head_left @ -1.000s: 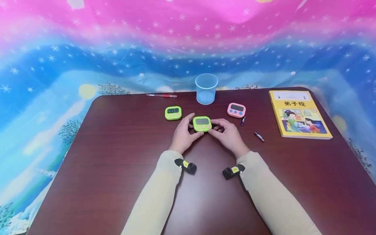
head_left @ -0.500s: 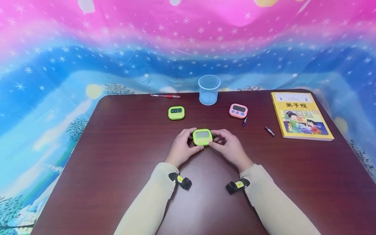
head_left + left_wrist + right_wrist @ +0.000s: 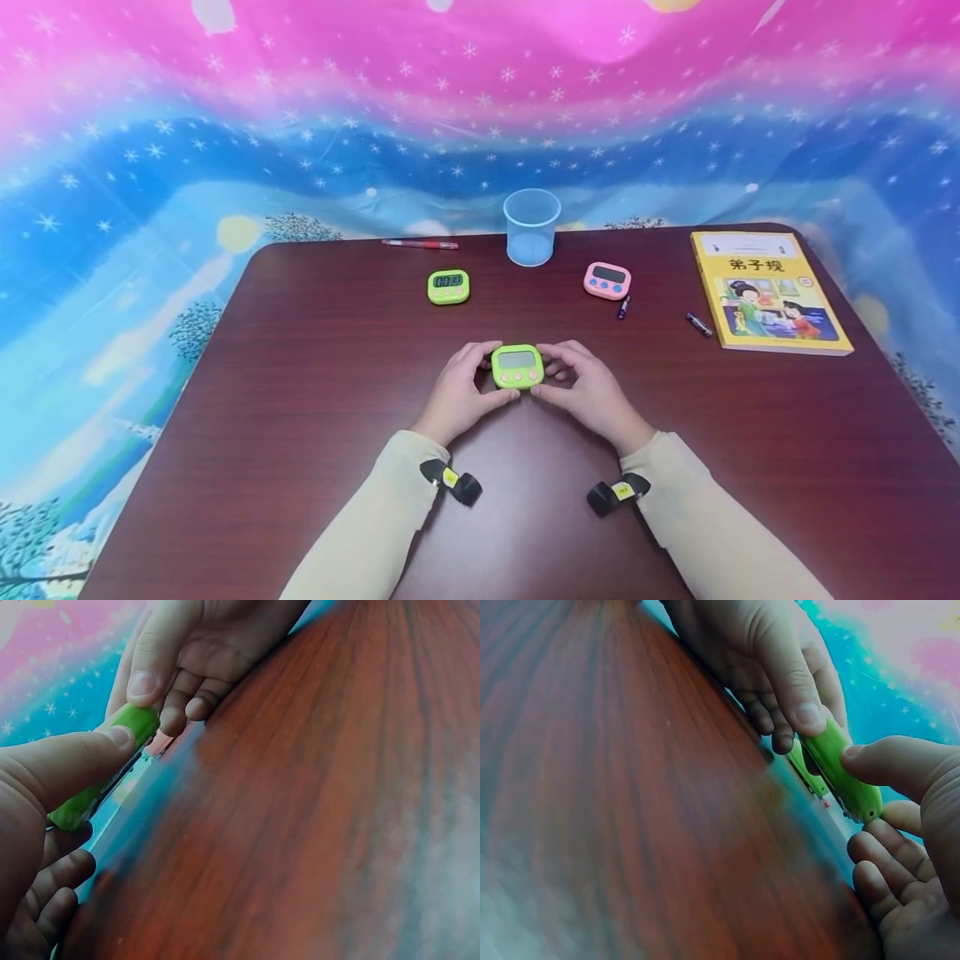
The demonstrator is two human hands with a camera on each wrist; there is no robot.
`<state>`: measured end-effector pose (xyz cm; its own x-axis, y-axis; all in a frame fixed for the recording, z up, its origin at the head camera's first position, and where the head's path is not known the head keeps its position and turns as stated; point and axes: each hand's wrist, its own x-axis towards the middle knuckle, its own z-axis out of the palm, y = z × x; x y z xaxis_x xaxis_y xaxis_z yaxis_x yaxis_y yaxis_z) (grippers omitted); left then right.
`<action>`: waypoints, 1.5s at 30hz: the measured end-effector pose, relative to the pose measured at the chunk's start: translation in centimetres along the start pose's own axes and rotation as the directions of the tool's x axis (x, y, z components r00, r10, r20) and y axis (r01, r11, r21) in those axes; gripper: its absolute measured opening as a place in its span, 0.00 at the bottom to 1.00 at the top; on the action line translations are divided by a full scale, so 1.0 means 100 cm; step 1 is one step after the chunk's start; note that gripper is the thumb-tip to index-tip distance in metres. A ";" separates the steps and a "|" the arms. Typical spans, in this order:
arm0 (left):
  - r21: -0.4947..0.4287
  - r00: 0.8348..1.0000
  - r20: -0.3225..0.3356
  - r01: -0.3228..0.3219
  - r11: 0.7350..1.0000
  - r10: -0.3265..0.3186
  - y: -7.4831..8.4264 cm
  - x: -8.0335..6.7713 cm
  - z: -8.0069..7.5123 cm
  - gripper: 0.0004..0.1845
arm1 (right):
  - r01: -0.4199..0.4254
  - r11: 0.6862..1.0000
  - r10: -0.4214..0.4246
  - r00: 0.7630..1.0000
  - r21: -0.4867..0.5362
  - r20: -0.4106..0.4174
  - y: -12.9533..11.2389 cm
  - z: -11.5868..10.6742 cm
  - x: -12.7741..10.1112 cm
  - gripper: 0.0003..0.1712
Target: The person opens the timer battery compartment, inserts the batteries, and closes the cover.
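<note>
A green digital timer (image 3: pixel 517 360) with a blank grey screen and pink buttons is held between both hands near the middle of the table. My left hand (image 3: pixel 461 393) pinches its left side, thumb along the near edge. On the opposite side my right hand (image 3: pixel 588 392) grips it the same way. In the left wrist view the green timer (image 3: pixel 135 722) shows edge-on between the two thumbs, raised over the wood. The right wrist view shows that timer (image 3: pixel 847 776) tilted, its back toward the thumbs. Farther back lies a second green timer (image 3: pixel 448 292), digits lit on its screen.
A pink timer (image 3: pixel 607 282) with blue buttons lies at the back right, a small dark battery (image 3: pixel 624 307) beside it. Another battery (image 3: pixel 699 324) rests left of a yellow book (image 3: pixel 772 292). Along the back edge are a clear cup (image 3: pixel 531 237) and a red pen (image 3: pixel 420 244).
Both hands have drawn the green timer back toward the body, most of it in the first half second. The battery by the book has shifted right, closer to it.
</note>
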<state>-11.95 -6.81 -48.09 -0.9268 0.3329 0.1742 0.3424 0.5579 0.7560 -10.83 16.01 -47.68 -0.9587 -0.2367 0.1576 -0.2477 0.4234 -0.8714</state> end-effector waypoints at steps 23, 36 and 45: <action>-0.077 0.999 -0.017 -0.043 0.996 0.042 0.000 0.000 -0.002 0.38 | -0.008 0.998 0.011 0.999 -0.057 0.049 -0.002 -0.001 0.002 0.38; -0.122 1.000 -0.018 -0.003 0.993 0.001 0.000 0.001 -0.001 0.38 | -0.003 1.000 0.010 0.943 0.021 -0.334 0.020 -0.030 0.006 0.13; -0.137 1.000 -0.020 0.003 0.991 -0.006 -0.001 0.000 -0.002 0.38 | -0.103 0.986 0.163 0.773 0.132 -0.613 0.032 -0.065 0.009 0.11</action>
<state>-12.04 -7.01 -48.04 -0.9318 0.3140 0.1822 0.3149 0.4492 0.8361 -13.35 22.85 -47.31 -0.8672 0.4219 0.2644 -0.1269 0.3263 -0.9367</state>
